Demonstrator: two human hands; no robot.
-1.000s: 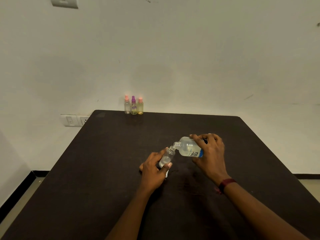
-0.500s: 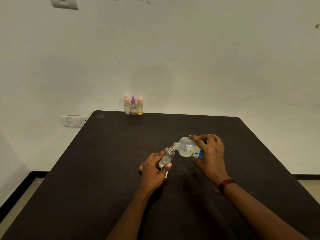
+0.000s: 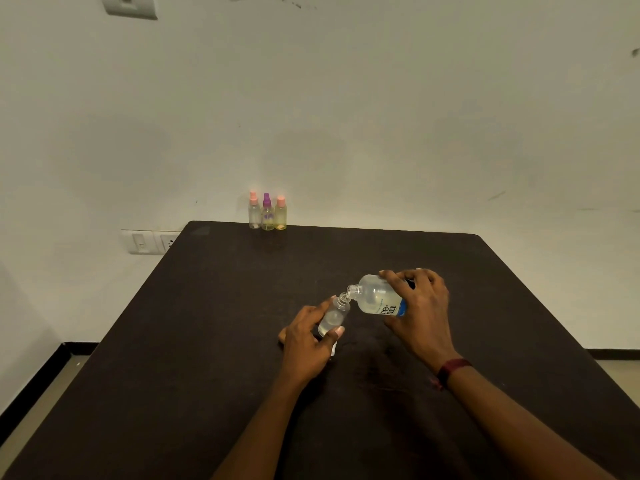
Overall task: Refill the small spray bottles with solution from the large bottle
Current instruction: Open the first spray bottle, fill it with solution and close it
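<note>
Small spray bottle [image 3: 333, 315] is near the middle of the worktop [image 3: 207, 341], uncapped and tilted, mouth leaning toward the large bottle [image 3: 375, 299]. Our left hand [image 3: 304, 344] grips it low round the body, thumb on the near side, fingers curled behind. Its base is hidden, so we can't tell if it rests on the worktop. Our right hand [image 3: 420, 315] is wrapped round the large bottle's labelled body, held nearly level above the worktop's middle, neck pointing at the small one. Mouths touch or nearly so; we can't resolve which, and no stream is visible. Clear liquid shows in the small bottle's lower part.

Handling, our read: small bottle is light, clear plastic, likely thin-walled. Squeeze hard and it burps liquid out the neck, so light grip. Smooth, slick if wet. Best hold is low-to-mid body, neck left free. Narrow mouth means little pour margin. Large bottle is heavier and its load shifts while draining; a full wrap over the label suits it, tilt slowly.

Three more spray bottles [image 3: 267, 213] stand capped in a row at the worktop's far edge, by the wall [image 3: 346, 98]: pink, purple, pink caps. Fill levels unclear.

We judge this as mid-pour on one bottle. Next calls for watching the level and righting the large bottle before overflow.
</note>
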